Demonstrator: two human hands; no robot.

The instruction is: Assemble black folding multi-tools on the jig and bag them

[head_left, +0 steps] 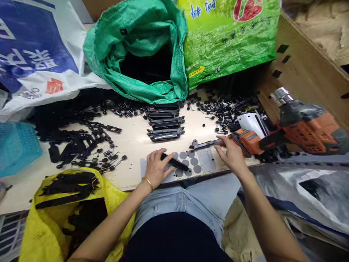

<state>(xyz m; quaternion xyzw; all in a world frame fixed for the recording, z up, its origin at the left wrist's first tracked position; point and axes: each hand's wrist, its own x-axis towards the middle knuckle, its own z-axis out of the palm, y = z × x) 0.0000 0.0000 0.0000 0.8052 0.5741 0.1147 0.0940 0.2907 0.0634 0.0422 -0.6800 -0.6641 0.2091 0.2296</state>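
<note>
1 black bar gripped in left hand.

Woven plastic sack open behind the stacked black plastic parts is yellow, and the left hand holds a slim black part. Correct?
Wrong colour: the head view shows the woven plastic sack open behind the stacked black plastic parts is green, not yellow. The left hand does hold a slim black part.
</note>
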